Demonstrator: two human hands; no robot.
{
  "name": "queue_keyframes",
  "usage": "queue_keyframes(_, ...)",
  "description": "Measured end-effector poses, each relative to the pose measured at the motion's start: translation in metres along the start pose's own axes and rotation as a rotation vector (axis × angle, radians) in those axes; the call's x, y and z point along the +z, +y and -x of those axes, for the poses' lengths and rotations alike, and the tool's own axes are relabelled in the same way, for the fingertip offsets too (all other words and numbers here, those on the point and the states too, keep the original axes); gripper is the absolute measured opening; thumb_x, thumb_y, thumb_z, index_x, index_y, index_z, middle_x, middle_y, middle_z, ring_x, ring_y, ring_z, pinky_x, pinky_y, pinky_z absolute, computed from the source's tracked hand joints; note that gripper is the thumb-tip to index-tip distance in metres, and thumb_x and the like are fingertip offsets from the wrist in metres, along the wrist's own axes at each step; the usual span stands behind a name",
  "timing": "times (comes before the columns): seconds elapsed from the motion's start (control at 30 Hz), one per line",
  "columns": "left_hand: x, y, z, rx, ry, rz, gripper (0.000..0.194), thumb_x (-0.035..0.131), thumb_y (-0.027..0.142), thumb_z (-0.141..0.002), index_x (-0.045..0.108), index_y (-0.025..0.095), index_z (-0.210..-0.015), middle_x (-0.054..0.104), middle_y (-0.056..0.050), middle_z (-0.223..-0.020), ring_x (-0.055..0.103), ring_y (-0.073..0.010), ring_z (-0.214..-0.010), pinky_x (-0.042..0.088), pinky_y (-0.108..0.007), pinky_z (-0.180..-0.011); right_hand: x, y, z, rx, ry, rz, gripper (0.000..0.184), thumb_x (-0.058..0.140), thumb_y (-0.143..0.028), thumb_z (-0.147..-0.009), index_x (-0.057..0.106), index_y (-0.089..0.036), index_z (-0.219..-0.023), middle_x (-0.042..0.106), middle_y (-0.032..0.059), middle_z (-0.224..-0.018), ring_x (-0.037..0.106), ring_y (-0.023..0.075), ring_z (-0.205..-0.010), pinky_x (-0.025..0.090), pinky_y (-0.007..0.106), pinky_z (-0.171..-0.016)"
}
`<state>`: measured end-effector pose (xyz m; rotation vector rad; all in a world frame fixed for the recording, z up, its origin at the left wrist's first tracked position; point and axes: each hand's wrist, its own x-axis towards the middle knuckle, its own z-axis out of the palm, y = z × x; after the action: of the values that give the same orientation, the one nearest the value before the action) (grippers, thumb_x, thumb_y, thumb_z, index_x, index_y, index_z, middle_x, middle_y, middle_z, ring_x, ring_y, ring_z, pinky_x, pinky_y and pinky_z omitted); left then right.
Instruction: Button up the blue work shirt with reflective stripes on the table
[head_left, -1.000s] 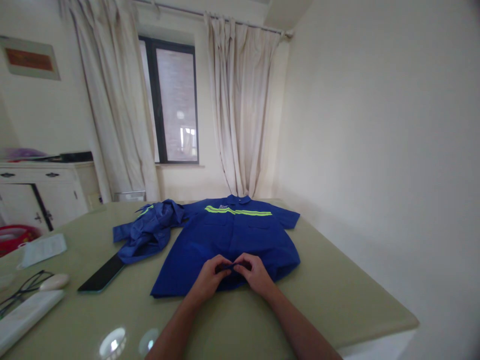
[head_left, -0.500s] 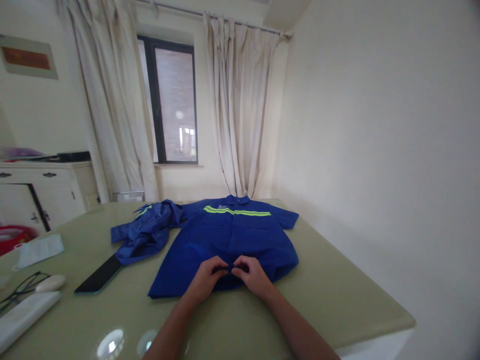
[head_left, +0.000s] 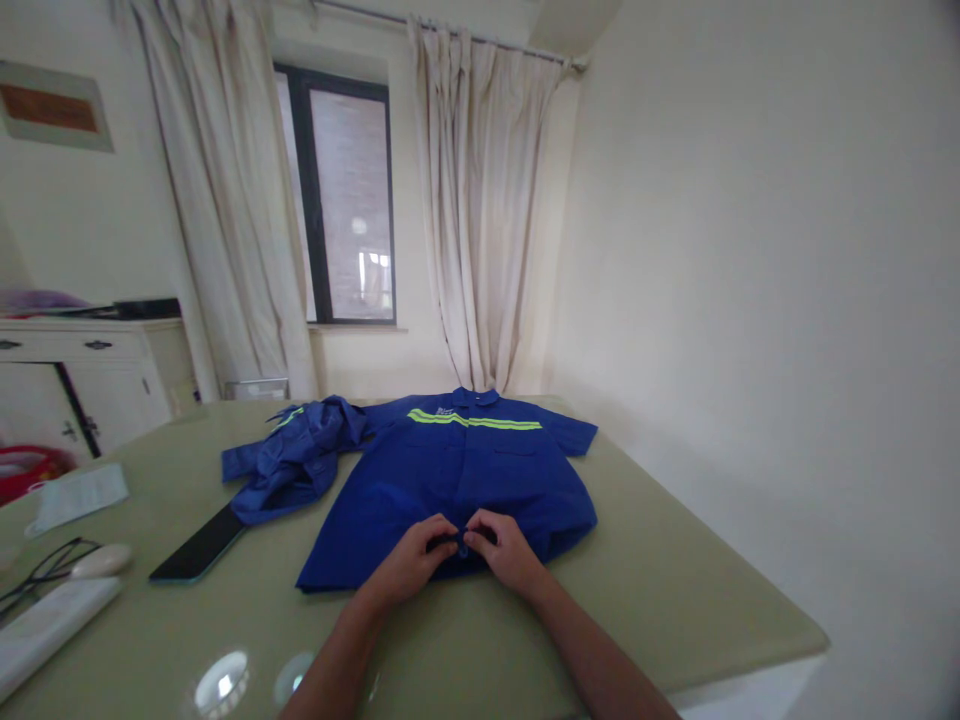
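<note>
A blue short-sleeved work shirt [head_left: 420, 480] with a yellow-green reflective stripe lies front up, its collar toward the window. At the middle of its near hem, my left hand [head_left: 421, 553] pinches the cloth between thumb and fingers. Close beside it, my right hand [head_left: 504, 550] pinches the same front edge, the fingertips of both hands almost meeting. A small round spot, perhaps a button, shows between them. Left of the shirt, a crumpled blue garment [head_left: 300, 460] touches its sleeve.
On the pale green table [head_left: 675, 580], a black phone [head_left: 196, 545] lies partly under the crumpled garment. Further left are a face mask [head_left: 81, 496], eyeglasses [head_left: 49, 575], a pale computer mouse [head_left: 103, 562] and a long white object [head_left: 52, 635]. A wall [head_left: 750, 300] borders the right side.
Both hands stay at the shirt's hem and their fingertips have shifted slightly. A small round spot now shows between them. The shirt lies as before.
</note>
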<state>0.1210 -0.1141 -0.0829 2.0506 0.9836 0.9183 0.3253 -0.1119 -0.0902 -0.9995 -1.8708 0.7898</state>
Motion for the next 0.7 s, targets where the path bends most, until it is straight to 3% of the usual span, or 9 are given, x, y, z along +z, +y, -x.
queue_keyframes(0.17,0.0001,0.0029,0.0024,-0.057,-0.029,-0.046,0.008,0.062,0.028,-0.083,0.064,0.019,-0.083,0.063,0.002,-0.082,0.056,-0.0159,-0.082,0.041,-0.026,-0.075,0.0003,-0.0034,0.0026,-0.026,-0.023,0.044,0.01,0.063,-0.028,-0.088,0.067,-0.02,-0.084,0.064,-0.0016,-0.075,0.055,0.0145,-0.071,0.041,0.024,-0.069)
queue_keyframes(0.37,0.0021,0.0037,0.003,-0.073,-0.018,-0.076,0.017,0.073,0.032,-0.073,0.064,0.019,-0.079,0.061,0.002,-0.079,0.053,-0.016,-0.079,0.039,-0.026,-0.072,-0.0008,-0.0058,0.0044,-0.023,-0.039,0.068,0.008,0.065,-0.026,-0.087,0.068,-0.019,-0.083,0.064,-0.0021,-0.074,0.056,0.0145,-0.071,0.039,0.024,-0.065)
queue_keyframes(0.53,-0.0012,0.0078,0.0008,-0.05,-0.05,-0.002,0.025,0.061,0.039,-0.086,0.066,0.018,-0.072,0.062,0.001,-0.076,0.055,-0.0148,-0.076,0.04,-0.025,-0.071,-0.0008,-0.003,0.0036,0.0,-0.028,0.066,0.013,0.065,-0.031,-0.088,0.069,-0.019,-0.084,0.065,-0.0008,-0.075,0.057,0.0153,-0.071,0.041,0.025,-0.066)
queue_keyframes(0.7,0.0022,0.0047,0.0007,-0.086,-0.015,-0.052,0.03,0.054,0.044,-0.091,0.066,0.018,-0.081,0.063,0.001,-0.077,0.055,-0.0154,-0.077,0.041,-0.025,-0.07,-0.0011,-0.0052,0.0033,-0.004,-0.028,0.029,0.011,0.065,-0.029,-0.087,0.068,-0.019,-0.083,0.065,-0.0011,-0.073,0.057,0.0148,-0.07,0.042,0.024,-0.066)
